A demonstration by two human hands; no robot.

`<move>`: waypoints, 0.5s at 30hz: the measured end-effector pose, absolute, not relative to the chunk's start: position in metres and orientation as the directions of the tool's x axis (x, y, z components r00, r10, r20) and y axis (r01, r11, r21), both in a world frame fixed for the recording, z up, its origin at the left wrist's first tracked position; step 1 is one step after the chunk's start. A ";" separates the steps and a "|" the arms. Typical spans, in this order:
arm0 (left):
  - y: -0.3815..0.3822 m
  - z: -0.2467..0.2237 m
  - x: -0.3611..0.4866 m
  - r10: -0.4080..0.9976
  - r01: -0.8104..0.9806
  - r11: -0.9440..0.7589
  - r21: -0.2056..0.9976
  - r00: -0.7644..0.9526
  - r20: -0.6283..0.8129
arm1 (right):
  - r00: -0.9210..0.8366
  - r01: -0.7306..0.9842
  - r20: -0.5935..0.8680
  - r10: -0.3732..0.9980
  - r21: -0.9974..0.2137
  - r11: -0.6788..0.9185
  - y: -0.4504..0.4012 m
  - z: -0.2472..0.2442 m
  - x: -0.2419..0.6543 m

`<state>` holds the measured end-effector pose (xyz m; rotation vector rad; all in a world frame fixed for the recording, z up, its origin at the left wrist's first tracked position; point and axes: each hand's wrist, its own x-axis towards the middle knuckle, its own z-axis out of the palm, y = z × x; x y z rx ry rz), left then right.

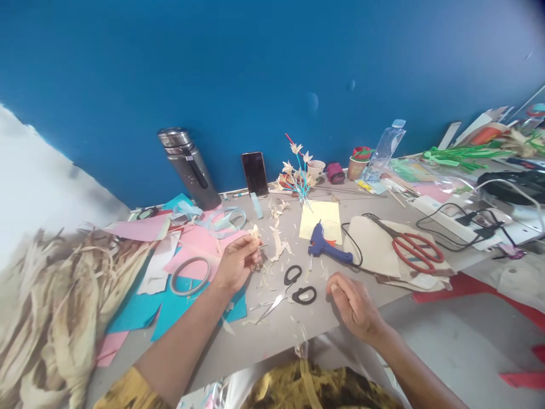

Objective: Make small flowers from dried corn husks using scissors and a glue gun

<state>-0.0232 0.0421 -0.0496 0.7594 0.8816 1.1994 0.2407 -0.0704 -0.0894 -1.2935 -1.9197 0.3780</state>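
Note:
My left hand [241, 258] is closed, pinching a small corn-husk flower [254, 232] between thumb and fingers; a thin stem end sticks out to the right. My right hand [354, 302] rests curled at the table's front, fingertips tucked in; whatever it may hold is hidden. Between the hands lie black-handled scissors [304, 294] with spread blades, amid husk scraps. Beyond my right hand, a blue glue gun [326, 247] lies partly on a yellow paper pad [332, 215]. Farther back stand finished husk flowers [298, 167] on blue stems.
Dried corn husks [63, 318] heap at the left, beside coloured paper [131, 304] and a tape roll [190, 276]. A flask [191, 170], a phone [254, 173] and a plastic bottle [385, 149] line the wall. Red-handled scissors [417, 253] and a corded power strip [451, 221] lie right.

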 end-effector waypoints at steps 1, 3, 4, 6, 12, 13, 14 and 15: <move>0.040 -0.049 -0.023 0.977 -0.450 0.206 0.869 0.140 -0.159 | -0.188 0.654 0.425 0.885 -0.618 0.436 -0.070 -0.089 0.241; 0.038 -0.047 -0.023 0.978 -0.465 0.202 0.862 0.146 -0.150 | -0.200 0.661 0.402 0.894 -0.617 0.426 -0.070 -0.089 0.241; 0.037 -0.045 -0.024 0.978 -0.474 0.202 0.857 0.144 -0.150 | -0.202 0.668 0.396 0.896 -0.613 0.422 -0.070 -0.089 0.241; 0.036 -0.043 -0.024 0.978 -0.484 0.203 0.851 0.144 -0.152 | -0.188 0.683 0.406 0.895 -0.601 0.416 -0.070 -0.089 0.240; 0.036 -0.042 -0.022 0.975 -0.480 0.217 0.850 0.146 -0.167 | -0.028 0.641 0.476 0.879 -0.667 0.381 -0.069 -0.086 0.236; 0.036 -0.041 -0.022 0.975 -0.482 0.220 0.848 0.142 -0.172 | -0.031 0.626 0.488 0.872 -0.671 0.398 -0.068 -0.086 0.235; 0.036 -0.041 -0.022 0.975 -0.483 0.222 0.847 0.137 -0.177 | -0.047 0.610 0.495 0.868 -0.674 0.417 -0.068 -0.086 0.235; 0.036 -0.040 -0.022 0.975 -0.483 0.222 0.847 0.129 -0.182 | -0.070 0.595 0.494 0.866 -0.676 0.434 -0.068 -0.086 0.235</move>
